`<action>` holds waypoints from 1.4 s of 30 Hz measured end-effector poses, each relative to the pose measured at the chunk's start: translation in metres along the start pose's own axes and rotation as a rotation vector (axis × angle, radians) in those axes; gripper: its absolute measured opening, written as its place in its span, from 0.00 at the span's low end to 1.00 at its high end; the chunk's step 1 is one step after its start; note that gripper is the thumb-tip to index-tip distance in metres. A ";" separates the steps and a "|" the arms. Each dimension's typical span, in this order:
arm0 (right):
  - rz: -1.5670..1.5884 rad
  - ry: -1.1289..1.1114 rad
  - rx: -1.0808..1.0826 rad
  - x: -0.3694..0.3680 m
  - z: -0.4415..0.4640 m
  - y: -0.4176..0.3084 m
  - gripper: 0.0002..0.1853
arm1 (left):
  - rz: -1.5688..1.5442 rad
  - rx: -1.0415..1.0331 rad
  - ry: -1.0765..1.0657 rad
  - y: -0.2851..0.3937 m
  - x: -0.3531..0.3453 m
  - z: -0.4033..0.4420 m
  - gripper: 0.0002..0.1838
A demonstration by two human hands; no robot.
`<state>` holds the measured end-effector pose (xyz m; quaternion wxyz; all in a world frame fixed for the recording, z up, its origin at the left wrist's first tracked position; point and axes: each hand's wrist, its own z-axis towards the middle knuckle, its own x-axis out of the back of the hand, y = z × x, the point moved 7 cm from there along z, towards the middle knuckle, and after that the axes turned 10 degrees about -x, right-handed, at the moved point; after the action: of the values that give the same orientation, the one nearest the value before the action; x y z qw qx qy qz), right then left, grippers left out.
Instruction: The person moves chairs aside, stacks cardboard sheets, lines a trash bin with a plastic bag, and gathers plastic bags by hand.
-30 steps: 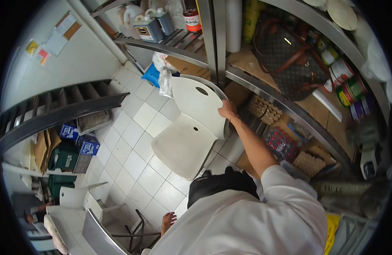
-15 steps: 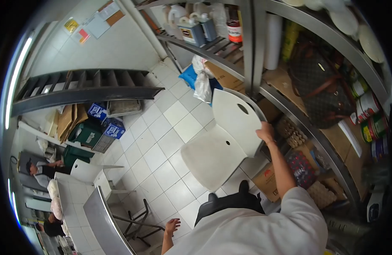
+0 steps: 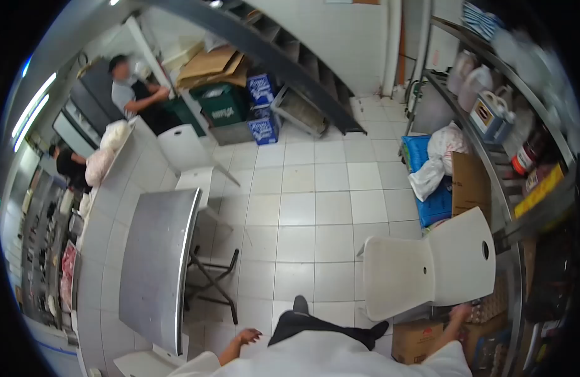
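Observation:
A white plastic chair (image 3: 400, 276) stands on the tiled floor at the right, its backrest toward the shelving. My right hand (image 3: 459, 313) is at the near edge of that backrest. It is blurred, so its grip and whether it touches the chair are unclear. My left hand (image 3: 248, 337) hangs low in front of me with its fingers loosely apart, holding nothing. Left of it is a metal-topped folding table (image 3: 155, 264) with dark legs.
A second white chair (image 3: 180, 151) stands behind the table. Metal shelving (image 3: 472, 135) with jugs lines the right side, with bags (image 3: 437, 166) and cardboard boxes (image 3: 417, 339) low down. Dark stairs (image 3: 296, 63) rise at the back. One person (image 3: 136, 94) stands beyond the low wall, another farther left.
My view has swung left, bringing the table more fully into sight. My right hand has shifted from its hold on the backrest's top to its near edge. My left hand remains free.

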<state>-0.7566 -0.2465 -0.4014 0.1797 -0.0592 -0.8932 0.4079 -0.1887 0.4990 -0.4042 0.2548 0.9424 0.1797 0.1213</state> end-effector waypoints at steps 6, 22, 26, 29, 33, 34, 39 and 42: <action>-0.912 -0.788 -1.275 -0.148 -0.273 0.221 0.22 | -0.147 -0.181 0.462 0.052 0.156 -0.024 0.14; -0.559 -0.216 -0.339 -0.430 -0.137 0.028 0.14 | 0.050 -0.686 0.417 0.378 0.337 0.192 0.14; -0.738 -0.471 -0.347 -0.635 -0.211 0.019 0.11 | 0.245 -0.258 0.276 0.278 0.366 0.254 0.15; -1.107 -0.782 -0.033 -0.833 -0.289 0.025 0.05 | 0.060 -0.047 0.290 0.233 0.376 0.240 0.13; -1.042 -1.317 0.468 -1.021 -0.502 -0.017 0.08 | -0.582 0.102 0.476 0.253 0.369 0.202 0.14; -1.006 -1.404 0.443 -1.050 -0.544 -0.021 0.08 | -0.665 0.075 0.465 0.262 0.370 0.202 0.14; -1.048 -1.603 0.323 -1.134 -0.638 -0.029 0.11 | -0.865 -0.055 0.471 0.331 0.433 0.229 0.14; -1.189 -1.495 0.176 -1.166 -0.587 0.006 0.11 | -0.934 -0.235 0.620 0.365 0.520 0.251 0.13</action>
<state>0.5422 -0.1217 -0.3699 -0.2553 0.6930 -0.6269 0.2481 0.4644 0.3036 -0.3527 0.3198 0.6485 0.6288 0.2859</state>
